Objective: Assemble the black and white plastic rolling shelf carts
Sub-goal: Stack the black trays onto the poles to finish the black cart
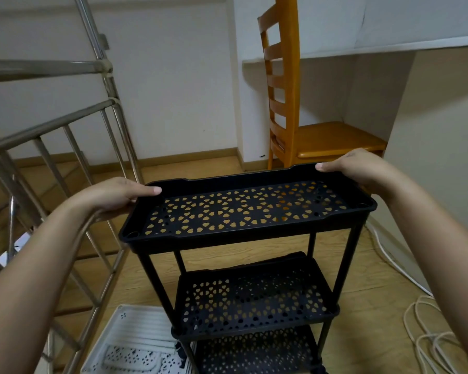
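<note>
A black plastic shelf cart [254, 292] stands upright on the wooden floor, with three perforated tiers joined by black posts. Its top tray [243, 238] is level, seated on the posts. My left hand [114, 197] grips the tray's left end, thumb on the rim and fingers under it. My right hand [362, 168] grips the far right corner the same way. A white perforated tray [135, 341] lies flat on the floor at the lower left, beside the cart's base.
A steel stair railing [65, 147] runs along the left, close to the cart. A wooden chair [303, 130] stands behind the cart under a white ledge. A coiled white cable [427, 336] lies on the floor at the right.
</note>
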`<act>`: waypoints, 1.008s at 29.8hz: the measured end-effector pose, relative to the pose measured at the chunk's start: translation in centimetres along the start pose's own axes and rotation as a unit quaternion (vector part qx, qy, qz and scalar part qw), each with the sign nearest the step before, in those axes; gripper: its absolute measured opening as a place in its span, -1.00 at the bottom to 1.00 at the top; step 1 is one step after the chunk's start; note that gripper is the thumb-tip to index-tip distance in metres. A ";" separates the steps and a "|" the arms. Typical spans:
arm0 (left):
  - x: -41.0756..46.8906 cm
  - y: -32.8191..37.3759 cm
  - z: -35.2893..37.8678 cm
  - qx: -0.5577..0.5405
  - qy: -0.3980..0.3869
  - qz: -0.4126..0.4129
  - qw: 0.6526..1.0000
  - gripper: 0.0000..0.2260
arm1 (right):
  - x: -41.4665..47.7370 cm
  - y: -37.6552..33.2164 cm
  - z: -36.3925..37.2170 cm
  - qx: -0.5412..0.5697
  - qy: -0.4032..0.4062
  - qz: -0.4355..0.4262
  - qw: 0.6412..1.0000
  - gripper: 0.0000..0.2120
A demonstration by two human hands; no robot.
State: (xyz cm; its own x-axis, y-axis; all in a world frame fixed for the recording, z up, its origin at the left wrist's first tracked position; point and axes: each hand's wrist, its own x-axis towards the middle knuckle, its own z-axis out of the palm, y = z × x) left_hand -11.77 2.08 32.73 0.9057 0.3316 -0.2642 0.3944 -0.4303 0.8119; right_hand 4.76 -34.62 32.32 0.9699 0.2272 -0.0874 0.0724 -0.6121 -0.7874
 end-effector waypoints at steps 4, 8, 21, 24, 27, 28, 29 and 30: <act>0.5 0.1 0.0 -0.012 0.015 0.000 1.000 -0.65 | -0.1 0.0 0.0 0.012 -0.007 0.001 1.000 -0.71; 0.5 0.4 0.4 -0.022 0.015 -0.018 0.999 -0.55 | -0.4 0.0 -0.1 0.019 -0.019 0.002 1.000 -0.74; -0.3 0.1 1.0 -0.121 0.003 -0.037 0.992 -0.66 | 0.1 0.3 -0.7 0.057 -0.102 0.033 0.993 -0.70; -0.5 0.4 0.9 -0.119 -0.007 -0.036 0.992 -0.66 | 0.3 0.4 -0.9 0.056 -0.110 0.030 0.992 -0.67; -0.3 0.3 0.8 -0.097 0.007 -0.024 0.995 -0.63 | 0.2 0.9 -0.8 0.069 -0.117 0.027 0.990 -0.68; -0.2 0.2 0.7 -0.092 0.012 -0.021 0.996 -0.66 | 0.1 1.0 -0.8 0.079 -0.122 0.029 0.989 -0.69; -0.2 0.3 0.8 -0.086 0.016 -0.018 0.996 -0.70 | 0.1 1.0 -0.8 0.082 -0.123 0.030 0.989 -0.69; -0.1 0.2 0.8 -0.079 0.020 -0.014 0.997 -0.73 | 0.1 1.0 -0.8 0.079 -0.120 0.030 0.989 -0.70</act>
State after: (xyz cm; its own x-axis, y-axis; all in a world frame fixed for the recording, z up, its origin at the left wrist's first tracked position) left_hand -11.68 1.33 32.51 0.8865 0.3758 -0.2699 0.3871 -0.2830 0.8775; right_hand 5.10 -35.80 32.00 0.8864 0.3793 -0.2653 -0.0402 -0.5079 -0.8605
